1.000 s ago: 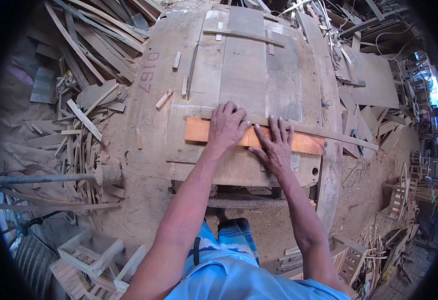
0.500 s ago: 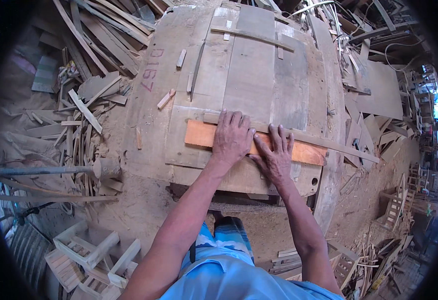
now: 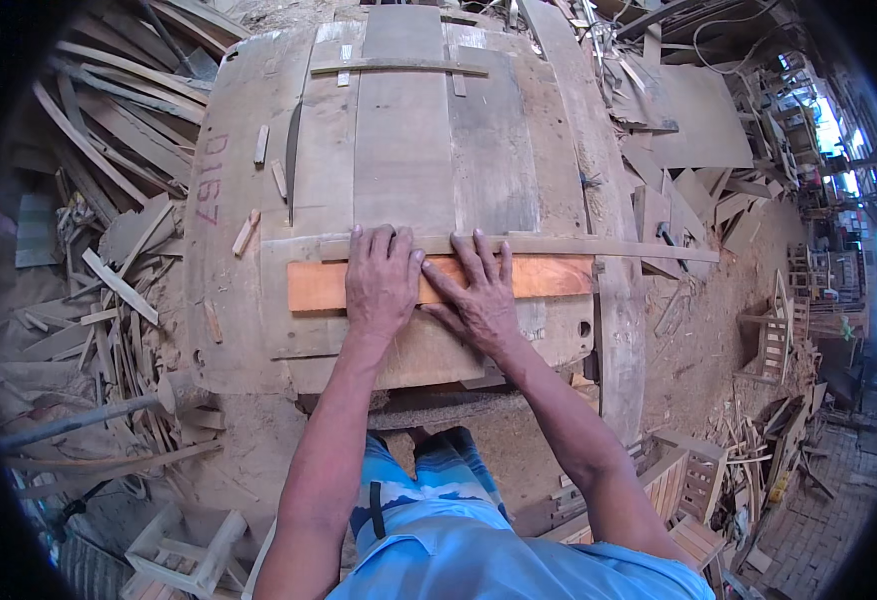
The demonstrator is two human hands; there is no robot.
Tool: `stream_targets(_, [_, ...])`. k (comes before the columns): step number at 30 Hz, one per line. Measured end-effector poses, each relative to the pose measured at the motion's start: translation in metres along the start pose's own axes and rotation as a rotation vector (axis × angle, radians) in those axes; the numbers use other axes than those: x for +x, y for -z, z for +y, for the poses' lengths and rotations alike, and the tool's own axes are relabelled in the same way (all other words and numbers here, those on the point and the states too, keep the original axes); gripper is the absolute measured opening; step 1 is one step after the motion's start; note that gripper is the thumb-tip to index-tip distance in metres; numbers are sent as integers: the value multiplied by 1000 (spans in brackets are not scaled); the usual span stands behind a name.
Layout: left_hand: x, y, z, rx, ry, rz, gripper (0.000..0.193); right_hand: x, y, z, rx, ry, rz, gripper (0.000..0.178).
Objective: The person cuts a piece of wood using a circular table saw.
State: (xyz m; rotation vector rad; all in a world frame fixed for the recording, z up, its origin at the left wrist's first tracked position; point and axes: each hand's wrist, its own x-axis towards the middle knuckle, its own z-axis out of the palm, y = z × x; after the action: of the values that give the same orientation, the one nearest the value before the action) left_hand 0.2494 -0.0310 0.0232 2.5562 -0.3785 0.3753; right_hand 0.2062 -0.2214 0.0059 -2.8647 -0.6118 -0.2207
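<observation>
An orange-brown wooden board (image 3: 549, 277) lies crosswise on the worn plywood bench top (image 3: 404, 160). Along its far edge runs a long thin wooden strip (image 3: 649, 251), which sticks out past the bench at the right. My left hand (image 3: 381, 280) is on the board, its fingers close together and bent over the strip, gripping the board. Beside it my right hand (image 3: 479, 300) presses down with fingers spread. Its fingertips reach the strip, and its thumb points toward my left hand near the board's close edge. Part of the board is hidden beneath my hands.
Another thin strip (image 3: 399, 66) lies across the bench's far end. Small wood pieces (image 3: 247, 232) are scattered at its left. Offcuts (image 3: 119, 285) pile up on the left floor. Slatted wooden frames (image 3: 694, 470) stand at the lower right. A pole (image 3: 84, 422) juts in from the left.
The view has turned, so the bench appears further left and slightly rotated. Both hands stay on the board, which shows no clear shift on the bench.
</observation>
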Motion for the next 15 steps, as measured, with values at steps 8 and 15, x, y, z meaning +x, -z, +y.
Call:
stream_targets(8, [2, 1, -5, 63, 19, -6, 26, 19, 6, 6, -7, -42, -69, 101])
stream_targets(15, [2, -4, -15, 31, 20, 106, 29, 35, 10, 10, 25, 92, -34, 105])
